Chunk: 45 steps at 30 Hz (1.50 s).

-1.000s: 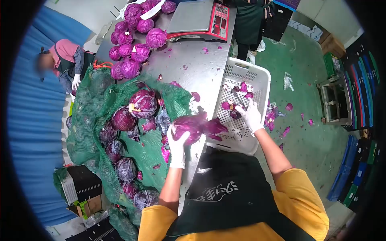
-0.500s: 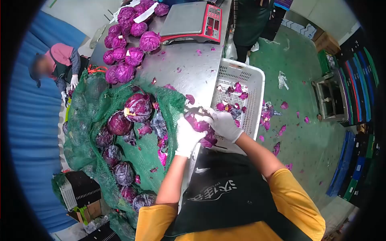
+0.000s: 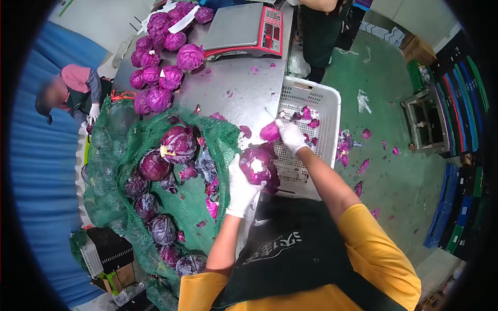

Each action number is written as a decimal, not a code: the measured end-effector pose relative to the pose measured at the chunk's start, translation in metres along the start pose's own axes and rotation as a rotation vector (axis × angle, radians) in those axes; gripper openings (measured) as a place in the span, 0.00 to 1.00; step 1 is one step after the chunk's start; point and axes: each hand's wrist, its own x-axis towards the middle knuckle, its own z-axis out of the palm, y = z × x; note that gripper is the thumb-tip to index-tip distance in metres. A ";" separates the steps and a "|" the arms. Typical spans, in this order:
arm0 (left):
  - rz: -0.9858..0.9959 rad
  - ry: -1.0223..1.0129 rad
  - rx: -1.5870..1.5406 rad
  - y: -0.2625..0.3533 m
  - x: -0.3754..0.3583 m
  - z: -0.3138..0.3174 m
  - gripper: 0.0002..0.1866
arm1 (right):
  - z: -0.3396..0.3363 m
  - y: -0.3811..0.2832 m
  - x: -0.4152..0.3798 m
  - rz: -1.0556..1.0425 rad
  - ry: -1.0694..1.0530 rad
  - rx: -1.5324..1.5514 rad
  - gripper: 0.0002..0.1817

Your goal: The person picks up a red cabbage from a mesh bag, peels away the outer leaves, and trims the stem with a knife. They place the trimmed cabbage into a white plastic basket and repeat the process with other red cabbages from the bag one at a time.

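Note:
My left hand point(image 3: 241, 186), in a white glove, holds a red cabbage point(image 3: 258, 167) from its left side, over the table edge; a pale spot shows on the cabbage. My right hand point(image 3: 291, 137), also gloved, grips a loose purple leaf point(image 3: 270, 131) just above the cabbage. Below and to the right stands a white perforated crate point(image 3: 335, 124) with torn leaves inside. On the left, an open green mesh bag point(image 3: 194, 207) bears several cabbages point(image 3: 179, 144) and leaf scraps.
Several trimmed cabbages point(image 3: 190, 57) lie beside a red scale point(image 3: 233, 28) on the metal table point(image 3: 233, 78). A person point(image 3: 78, 93) works at the left; another person point(image 3: 319, 41) stands behind the table. Leaves litter the green floor point(image 3: 384, 181).
My right hand has moved up and right, off the cabbage, with a leaf now in its fingers. The cabbage's pale spot has come into view.

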 end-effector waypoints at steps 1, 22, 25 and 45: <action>-0.039 0.009 -0.082 -0.004 0.000 -0.004 0.59 | -0.010 0.010 0.005 0.013 -0.033 0.078 0.32; -0.116 0.021 0.449 0.061 0.017 0.006 0.60 | -0.028 -0.052 -0.128 -0.330 -0.120 -0.149 0.22; -0.142 0.071 0.435 0.063 0.016 0.010 0.61 | -0.018 -0.046 -0.116 -0.263 -0.094 -0.211 0.20; -0.178 0.057 0.409 0.058 0.009 0.007 0.56 | 0.002 -0.027 -0.114 -0.408 -0.027 -0.108 0.26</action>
